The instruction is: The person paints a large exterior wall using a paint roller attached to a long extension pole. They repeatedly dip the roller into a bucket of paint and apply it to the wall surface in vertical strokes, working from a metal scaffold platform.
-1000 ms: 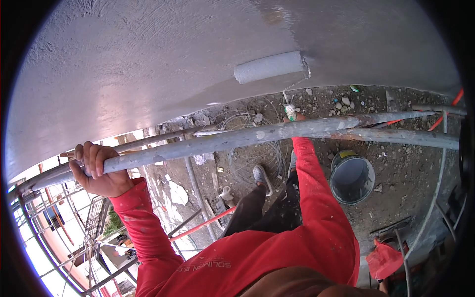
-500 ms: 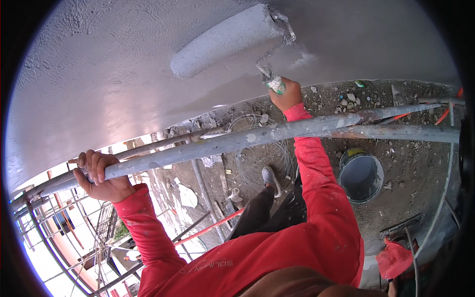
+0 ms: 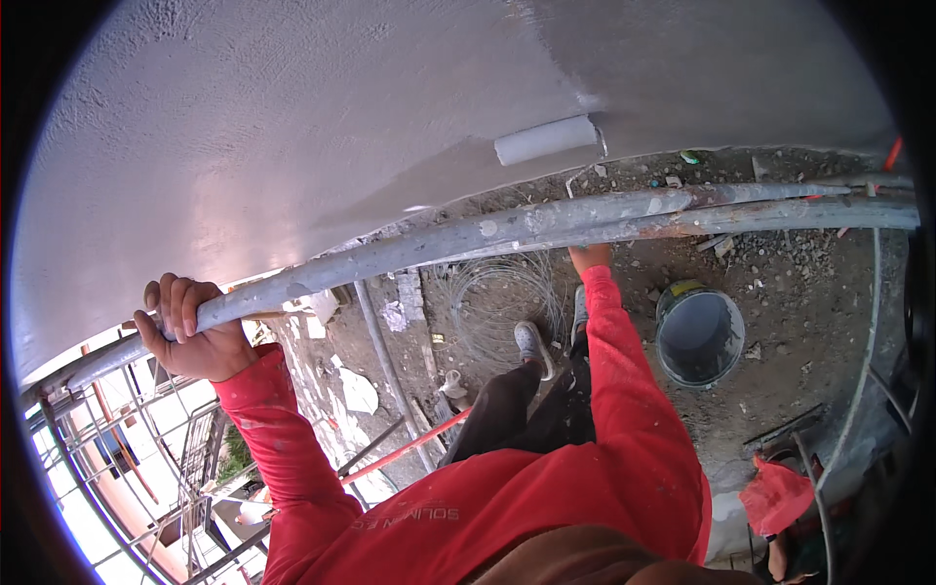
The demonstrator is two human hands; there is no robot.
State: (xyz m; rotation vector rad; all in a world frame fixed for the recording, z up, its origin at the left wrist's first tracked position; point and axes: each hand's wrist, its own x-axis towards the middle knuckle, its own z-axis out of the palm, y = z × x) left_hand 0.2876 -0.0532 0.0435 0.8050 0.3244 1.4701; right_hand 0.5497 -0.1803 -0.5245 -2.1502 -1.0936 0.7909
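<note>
Left hand [image 3: 195,330]: wrapped around the grey pipe [image 3: 390,261], left of frame.
Right hand [image 3: 591,257]: right of centre, closed on the paint roller [image 3: 544,142], partly hidden by the pipe.
Paint roller: white, against the grey wall [image 3: 292,127], upper middle.
Bucket [image 3: 671,298]: on the ground [image 3: 795,312], centre right.

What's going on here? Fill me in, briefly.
The person's left hand is wrapped around a long, grey, paint-spattered metal pipe. The right hand, partly hidden behind that pipe, holds a pale, cylindrical paint roller up at a broad grey wall; the handle itself is hidden. On the brown dirt ground to the right stands a round, dark, open-topped bucket.
</note>
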